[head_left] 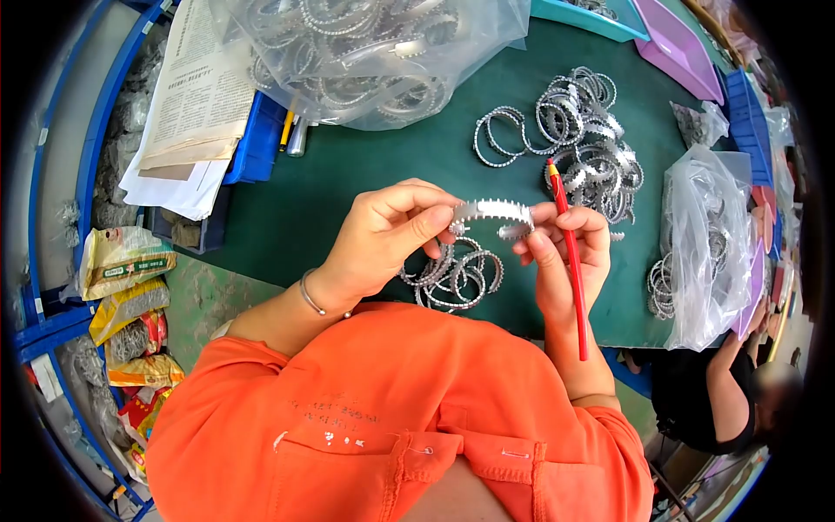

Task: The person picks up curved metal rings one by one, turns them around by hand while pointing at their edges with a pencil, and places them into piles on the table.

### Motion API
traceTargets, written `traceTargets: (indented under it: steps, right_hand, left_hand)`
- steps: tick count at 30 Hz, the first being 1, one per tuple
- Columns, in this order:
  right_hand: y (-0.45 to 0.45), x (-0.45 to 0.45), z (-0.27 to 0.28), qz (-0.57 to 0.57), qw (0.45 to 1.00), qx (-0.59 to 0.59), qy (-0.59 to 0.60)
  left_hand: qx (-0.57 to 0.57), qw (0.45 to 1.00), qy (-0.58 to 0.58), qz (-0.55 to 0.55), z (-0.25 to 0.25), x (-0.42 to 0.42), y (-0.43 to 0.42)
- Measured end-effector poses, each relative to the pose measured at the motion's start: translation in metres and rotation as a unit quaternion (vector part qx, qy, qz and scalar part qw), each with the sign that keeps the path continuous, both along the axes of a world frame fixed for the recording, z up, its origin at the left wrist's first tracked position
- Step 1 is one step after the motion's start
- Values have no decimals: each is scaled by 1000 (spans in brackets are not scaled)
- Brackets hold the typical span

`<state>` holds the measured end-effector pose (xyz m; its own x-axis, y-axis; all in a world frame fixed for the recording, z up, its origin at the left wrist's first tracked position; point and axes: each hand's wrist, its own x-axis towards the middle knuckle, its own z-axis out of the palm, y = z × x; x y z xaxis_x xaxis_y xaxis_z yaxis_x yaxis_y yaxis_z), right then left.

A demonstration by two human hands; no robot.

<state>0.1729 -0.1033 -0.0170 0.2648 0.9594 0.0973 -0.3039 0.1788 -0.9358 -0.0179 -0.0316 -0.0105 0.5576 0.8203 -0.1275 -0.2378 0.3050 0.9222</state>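
A silvery, open-ended metal ring with toothed edges (493, 210) is held up between both hands. My left hand (391, 228) pinches its left end between thumb and fingers. At its right end, my right hand (570, 252) grips it with thumb and fingertips, and a red pencil (574, 270) also rests in that hand, tip pointing up. Just below the held ring, a small pile of similar rings (461, 278) lies on the green tabletop (348, 165). A larger heap of rings (600, 165) is beyond my right hand.
A clear plastic bag of rings (365, 61) lies at the back; another bag (709, 252) is at the right. Papers (196, 104) rest over a blue bin (261, 139). Purple (678, 48) and teal trays (591, 19) stand back right. A person in black (704, 391) is at lower right.
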Motion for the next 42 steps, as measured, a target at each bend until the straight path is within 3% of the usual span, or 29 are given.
traceTargets:
  steps: [3,11,15,22,27,35,37,39,42]
  right_hand:
    - [0,-1,1,-2,999,32,-36]
    - [4,2,-3,-28,966,173,-193]
    - [6,-4,8,-25,951,230,-206]
    - [5,-8,16,6,939,244,-240]
    - [4,-3,16,4,927,238,-291]
    - [-2,1,1,-13,953,204,-225]
    - [-8,-3,0,-22,981,105,-164]
    - [-7,-9,3,-23,984,82,-154]
    - [-6,-10,4,15,999,-34,-26]
  left_hand:
    - [27,1000,10,-3,1,0,1]
    - [-42,999,9,-1,4,2,1]
    - [-26,999,-10,-24,0,2,1]
    - [-42,998,-53,-17,-2,3,-1]
    - [40,997,-69,2,-6,3,0]
    - [109,991,-75,-3,5,-2,0]
    - [131,987,-90,-2,8,-3,1]
    - [222,973,-69,-1,11,-3,1]
    - [286,958,-29,1,12,-3,2]
